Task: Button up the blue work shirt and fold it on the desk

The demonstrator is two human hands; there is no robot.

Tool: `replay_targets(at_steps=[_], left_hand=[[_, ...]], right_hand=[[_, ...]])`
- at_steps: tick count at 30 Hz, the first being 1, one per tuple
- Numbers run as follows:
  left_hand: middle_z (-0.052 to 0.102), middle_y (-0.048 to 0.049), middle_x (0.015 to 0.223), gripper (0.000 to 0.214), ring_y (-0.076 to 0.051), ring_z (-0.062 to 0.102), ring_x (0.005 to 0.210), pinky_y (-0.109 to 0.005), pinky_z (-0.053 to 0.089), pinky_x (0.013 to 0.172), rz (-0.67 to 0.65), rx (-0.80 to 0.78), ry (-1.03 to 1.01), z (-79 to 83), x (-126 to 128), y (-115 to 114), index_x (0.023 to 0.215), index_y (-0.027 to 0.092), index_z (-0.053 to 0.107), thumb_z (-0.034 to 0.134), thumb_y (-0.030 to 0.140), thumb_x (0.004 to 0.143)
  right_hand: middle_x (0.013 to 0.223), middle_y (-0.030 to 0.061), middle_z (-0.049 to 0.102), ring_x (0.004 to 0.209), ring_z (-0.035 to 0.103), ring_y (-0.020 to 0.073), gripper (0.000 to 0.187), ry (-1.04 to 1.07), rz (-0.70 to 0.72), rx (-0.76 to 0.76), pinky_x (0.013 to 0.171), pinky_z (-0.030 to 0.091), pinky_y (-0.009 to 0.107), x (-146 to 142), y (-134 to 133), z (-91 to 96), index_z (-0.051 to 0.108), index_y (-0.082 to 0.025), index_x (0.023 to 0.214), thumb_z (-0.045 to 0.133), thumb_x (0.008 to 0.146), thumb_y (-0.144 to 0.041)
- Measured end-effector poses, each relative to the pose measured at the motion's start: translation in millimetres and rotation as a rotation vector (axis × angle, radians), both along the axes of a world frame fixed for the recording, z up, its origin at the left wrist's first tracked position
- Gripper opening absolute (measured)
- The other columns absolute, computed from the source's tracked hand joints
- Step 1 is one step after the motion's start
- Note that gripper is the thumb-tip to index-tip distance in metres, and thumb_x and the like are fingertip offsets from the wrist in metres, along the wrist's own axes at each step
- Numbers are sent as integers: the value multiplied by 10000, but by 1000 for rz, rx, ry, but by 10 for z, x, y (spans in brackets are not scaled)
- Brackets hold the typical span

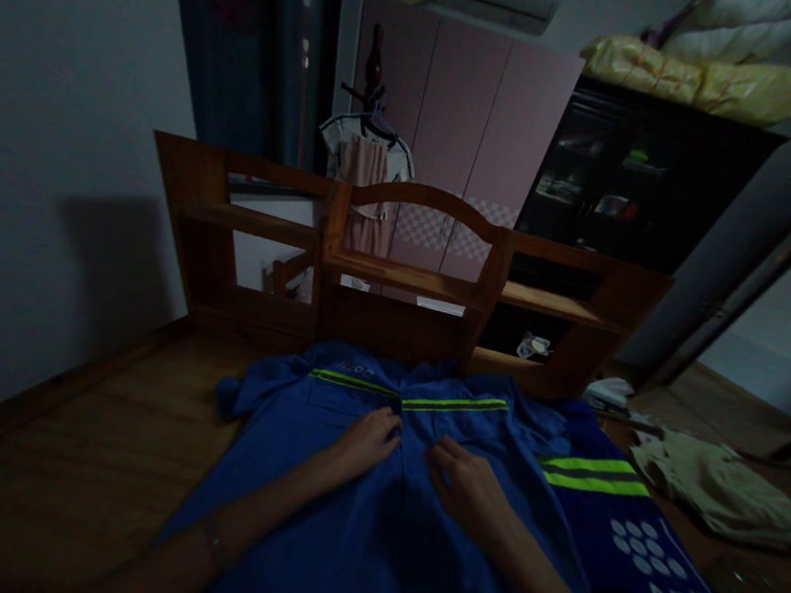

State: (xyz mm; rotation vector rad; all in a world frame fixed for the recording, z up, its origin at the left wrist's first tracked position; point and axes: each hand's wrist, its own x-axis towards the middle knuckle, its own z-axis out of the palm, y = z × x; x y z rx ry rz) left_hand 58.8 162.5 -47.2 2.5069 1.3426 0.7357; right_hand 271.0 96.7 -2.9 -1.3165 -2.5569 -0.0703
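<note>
Pressing down on the blue work shirt (pixel 345 548), our left hand (pixel 369 438) and right hand (pixel 466 484) have a released grip: palms flat, fingers spread, clasping nothing, one on either side of the front opening. The shirt lies spread front-up on the wooden bed platform (pixel 99 453), collar toward the headboard (pixel 404 278). We judge the laying-out mostly done; one sleeve (pixel 245 396) on our left looks bunched, and nothing is folded. Bare boards lie open leftward to the wall (pixel 56 201); an olive garment (pixel 723 486) crowds the right.
</note>
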Motion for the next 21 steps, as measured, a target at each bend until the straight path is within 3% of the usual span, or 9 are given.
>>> replay_targets(at_steps=[3,6,11,17,21], left_hand=[[559,-66,1038,268,-189,576,937,-295,461,842,19,-41,-78,-265,99,2,1111,198,581,523,257,857],[524,-57,1055,282,-197,549,983,-322,437,889,33,-111,-213,-390,72,73,1127,215,561,538,282,853],[538,-28,961,166,-177,550,889,-282,437,796,-31,-212,-294,-344,29,144,961,225,611,604,285,806],[581,-18,857,78,-181,546,831,-280,408,755,-69,-267,-339,-296,55,135,829,198,595,625,210,758],[602,-11,785,55,-180,558,782,-280,398,729,-89,-322,-410,-264,82,136,777,195,584,615,177,735]], right_hand=[[877,30,605,700,580,135,225,-93,-39,-49,585,382,223,-104,-129,-279,597,-191,905,429,863,-48],[914,39,599,811,580,156,227,-70,-88,-36,644,391,222,-105,-142,-475,606,-193,948,433,877,-65],[864,36,583,752,584,122,261,75,-123,-114,683,400,204,-72,-3,-489,617,-189,922,358,954,-177],[839,47,592,669,584,127,258,93,-110,-159,622,386,222,-112,94,-494,636,-186,942,378,940,-195],[792,47,609,690,591,139,275,313,-82,-211,641,404,228,-56,151,-536,680,-176,915,409,931,-220]])
